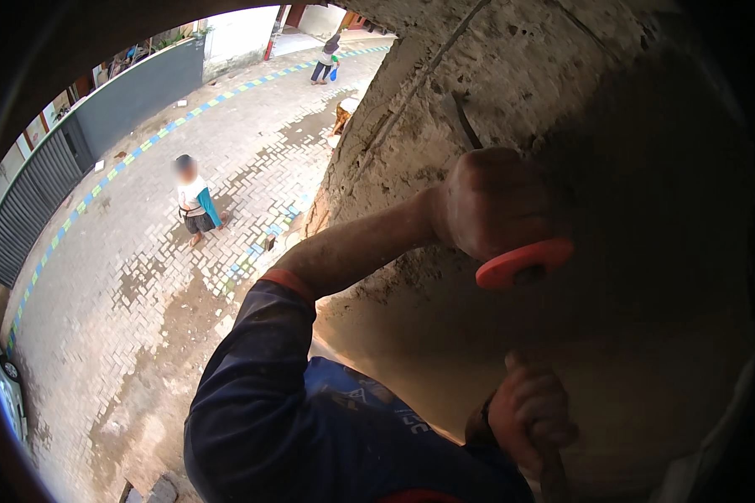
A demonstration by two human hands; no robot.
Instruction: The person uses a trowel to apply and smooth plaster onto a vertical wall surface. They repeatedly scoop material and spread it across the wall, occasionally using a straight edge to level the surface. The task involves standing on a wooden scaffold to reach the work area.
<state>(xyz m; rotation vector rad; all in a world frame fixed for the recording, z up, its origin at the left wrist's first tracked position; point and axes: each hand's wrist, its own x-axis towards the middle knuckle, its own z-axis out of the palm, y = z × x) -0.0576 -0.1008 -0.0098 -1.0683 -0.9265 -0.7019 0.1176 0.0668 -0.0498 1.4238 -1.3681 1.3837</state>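
My left hand (499, 201) is raised and closed in a fist around a chisel. The chisel's dark shank (466, 121) sticks out above the fist and points up at rough, chipped masonry (411, 109). Below the same fist shows its round orange-red hand guard (524, 262). Lower down, my right hand (533, 415) is wrapped round a stick-like handle (554, 476), thumb up. The far end of that handle runs out of sight at the bottom, so its kind is hidden. The two hands are apart.
Deep shade covers the masonry surface at right. Left lies a paved street (126, 285) with a person (195, 201) walking, another person (325, 60) farther off, and a partly hidden person (342, 116). A grey gate (38, 197) and a car (7, 390) edge it. Broken blocks (161, 490) lie low left.
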